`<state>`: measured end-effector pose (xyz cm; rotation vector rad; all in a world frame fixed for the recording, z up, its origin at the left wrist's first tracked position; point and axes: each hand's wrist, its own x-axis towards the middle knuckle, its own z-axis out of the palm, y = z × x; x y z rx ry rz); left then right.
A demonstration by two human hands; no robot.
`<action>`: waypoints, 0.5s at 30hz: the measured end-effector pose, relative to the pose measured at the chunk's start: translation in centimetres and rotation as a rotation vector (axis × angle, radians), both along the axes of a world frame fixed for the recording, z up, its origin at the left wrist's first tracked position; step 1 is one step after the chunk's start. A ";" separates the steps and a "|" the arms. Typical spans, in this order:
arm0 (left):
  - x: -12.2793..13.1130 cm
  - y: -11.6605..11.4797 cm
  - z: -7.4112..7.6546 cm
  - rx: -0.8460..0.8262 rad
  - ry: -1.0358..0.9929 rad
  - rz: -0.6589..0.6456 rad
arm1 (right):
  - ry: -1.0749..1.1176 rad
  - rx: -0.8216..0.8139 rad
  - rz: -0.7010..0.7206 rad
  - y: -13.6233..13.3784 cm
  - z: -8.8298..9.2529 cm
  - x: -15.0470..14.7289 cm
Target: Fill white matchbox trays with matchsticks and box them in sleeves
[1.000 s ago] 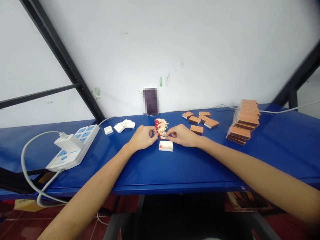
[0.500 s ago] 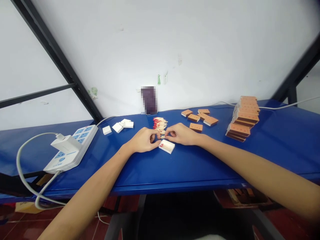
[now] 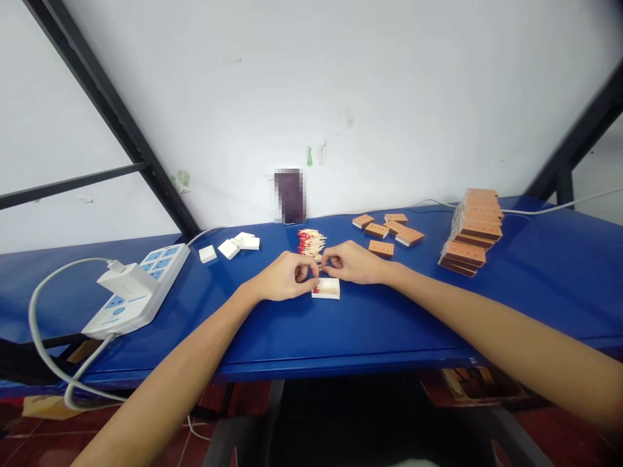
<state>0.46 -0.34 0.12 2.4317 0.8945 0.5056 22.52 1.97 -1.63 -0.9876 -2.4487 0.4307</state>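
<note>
A small white matchbox tray [image 3: 333, 285] lies open side up on the blue table, with several red-tipped matches [image 3: 327, 290] along its near side. At its left end is my left hand [image 3: 288, 277], fingers curled and thumb tip touching or just over the tray's corner. Behind the tray my right hand [image 3: 348, 261] has thumb and forefinger pinched close to the near end of the match pile [image 3: 311, 242]. Whatever sits between the fingertips of either hand is too small to make out. The pile's red heads point left.
Several white trays [image 3: 207, 253] lie to the left, near a power strip [image 3: 146, 301] with a plugged-in charger [image 3: 127, 283]. Several orange-brown matchboxes [image 3: 381, 249] lie scattered to the right, and a tall stack of matchboxes [image 3: 474, 227] stands beyond. A pixelated dark object [image 3: 291, 196] leans on the wall.
The tray has turned from slanted to nearly square with the table edge. My left hand has shifted slightly right, its thumb now at the tray's corner. The right hand stays almost in place.
</note>
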 end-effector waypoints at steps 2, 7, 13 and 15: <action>0.0 0.0 0.0 -0.020 0.003 -0.003 | -0.002 0.001 0.003 0.0 0.0 0.0; 0.1 0.0 -0.1 -0.058 0.006 -0.020 | -0.005 -0.013 0.016 -0.4 0.4 -0.1; -0.2 0.9 -0.6 0.037 -0.042 0.090 | -0.008 -0.027 0.018 -0.6 0.6 -0.2; -0.5 1.4 -0.8 0.144 0.001 0.164 | -0.008 -0.023 0.013 -0.5 0.4 -0.1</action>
